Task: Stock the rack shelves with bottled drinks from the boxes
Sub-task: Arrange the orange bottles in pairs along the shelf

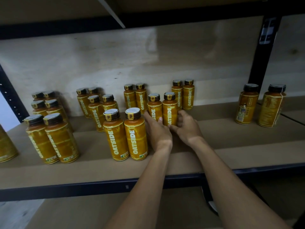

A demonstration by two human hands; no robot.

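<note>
Both hands on the shelf (231, 146). My left hand (157, 129) wraps one bottle (154, 107), my right hand (184, 125) the next (170, 109), both upright, touching. Risk: my left knuckles sit against the front pair (126, 134); pulling back carelessly could topple them. Boxes not in view.

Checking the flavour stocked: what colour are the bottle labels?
Yellow-orange with pale lettering, on the bottles between both hands; head view.
</note>
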